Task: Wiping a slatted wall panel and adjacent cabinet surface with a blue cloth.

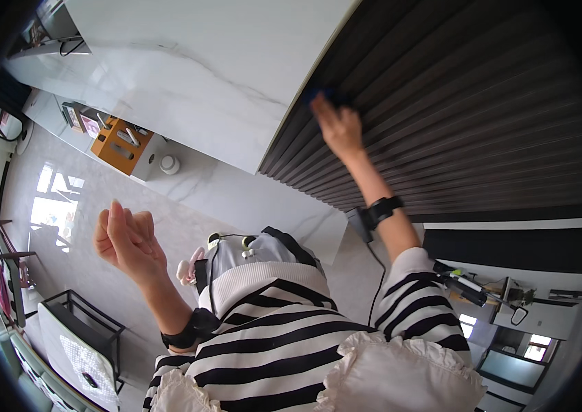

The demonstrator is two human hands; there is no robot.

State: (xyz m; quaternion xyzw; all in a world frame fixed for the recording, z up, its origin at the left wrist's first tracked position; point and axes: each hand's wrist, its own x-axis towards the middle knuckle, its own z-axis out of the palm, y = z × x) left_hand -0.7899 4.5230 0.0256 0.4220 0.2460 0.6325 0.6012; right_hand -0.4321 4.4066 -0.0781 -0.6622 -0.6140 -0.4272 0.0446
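My right hand [341, 127] reaches forward and lies against a dark fluted wall panel [455, 113]. Under its fingertips is a dark blue cloth [316, 93], blurred and mostly covered by the hand, close to the panel's pale edge strip. On the left, my left hand [129, 239] is raised in the air, its fingers curled into a loose fist with nothing visible in it. Each wrist wears a black strap; a cable runs from the device on the right one.
White marble-patterned wall slabs [183, 67] adjoin the panel. A low ledge bears an orange-topped organizer box [123, 147] and a small white round container [169, 165]. A coffee table [77, 350] with a black frame stands at lower left. A scooter [468, 288] is at the right.
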